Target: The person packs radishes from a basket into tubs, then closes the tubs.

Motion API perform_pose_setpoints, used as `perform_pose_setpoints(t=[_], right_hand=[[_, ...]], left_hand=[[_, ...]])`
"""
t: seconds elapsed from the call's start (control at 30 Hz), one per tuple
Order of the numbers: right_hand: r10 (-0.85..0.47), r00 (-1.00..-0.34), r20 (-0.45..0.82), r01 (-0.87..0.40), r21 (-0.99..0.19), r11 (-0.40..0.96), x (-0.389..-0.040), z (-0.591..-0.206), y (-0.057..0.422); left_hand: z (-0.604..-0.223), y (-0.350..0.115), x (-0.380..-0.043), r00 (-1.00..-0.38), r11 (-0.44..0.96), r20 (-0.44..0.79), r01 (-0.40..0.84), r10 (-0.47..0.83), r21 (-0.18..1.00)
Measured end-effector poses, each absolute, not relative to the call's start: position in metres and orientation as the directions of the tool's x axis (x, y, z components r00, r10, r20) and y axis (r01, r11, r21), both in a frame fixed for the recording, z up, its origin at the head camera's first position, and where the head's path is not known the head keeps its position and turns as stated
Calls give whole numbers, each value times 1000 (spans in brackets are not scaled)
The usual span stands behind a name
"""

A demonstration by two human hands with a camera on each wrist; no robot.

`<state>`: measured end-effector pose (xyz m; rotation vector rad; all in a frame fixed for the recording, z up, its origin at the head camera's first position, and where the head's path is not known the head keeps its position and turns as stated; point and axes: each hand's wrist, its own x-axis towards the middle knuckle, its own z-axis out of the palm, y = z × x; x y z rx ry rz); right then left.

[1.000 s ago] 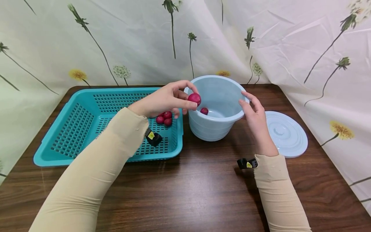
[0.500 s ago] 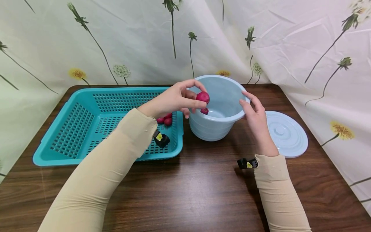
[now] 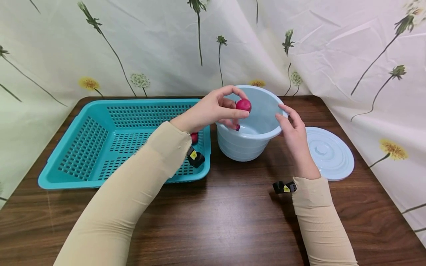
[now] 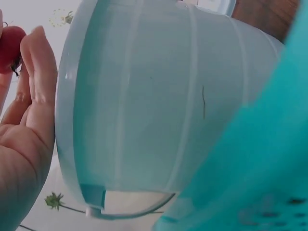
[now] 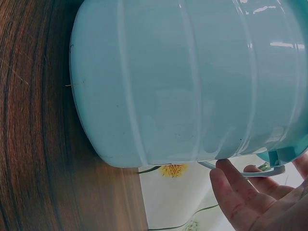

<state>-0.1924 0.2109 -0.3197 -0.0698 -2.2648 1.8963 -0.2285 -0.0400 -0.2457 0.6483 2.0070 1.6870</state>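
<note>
In the head view, my left hand [image 3: 217, 107] pinches a red radish [image 3: 243, 105] between thumb and fingers, over the open mouth of a light blue bucket [image 3: 243, 147]. The left wrist view has the radish [image 4: 10, 48] at its left edge, dark stem remains showing. A second radish [image 3: 237, 127] lies inside the bucket, partly hidden by my fingers. My right hand [image 3: 294, 135] grips the bucket's right rim; in the right wrist view its fingers [image 5: 240, 187] lie along the outer wall near the handle [image 5: 262, 173].
A teal perforated basket [image 3: 126, 183] stands left of the bucket. One radish [image 3: 194, 138] shows in it beside my left sleeve, which covers part of the basket. The round blue lid [image 3: 329, 153] lies on the wooden table [image 3: 216, 221] at the right. Behind hangs a flowered cloth [image 3: 159, 44].
My left hand has moved right with the radish, from the bucket's left rim to over its opening. The left sleeve now hides more radishes in the basket. My right hand has stayed on the rim.
</note>
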Motion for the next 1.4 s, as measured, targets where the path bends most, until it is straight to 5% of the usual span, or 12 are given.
perform_pose_setpoints(t=[0.27,0.93,1.4], right_hand=[[154,-982,111,-78,-974,211,-193,-320,212],[160,-979,127,-81,-961,264,-191,-319,212],[166,-976,143,-96,-960,261,-192,-320,211]], left_hand=[[-247,-32,-239,-850,147,-6,85,527,985],[-246,-25,-243,-790,396,-126,156,599,905],[-245,-23,-243,-787,442,-145,174,599,880]])
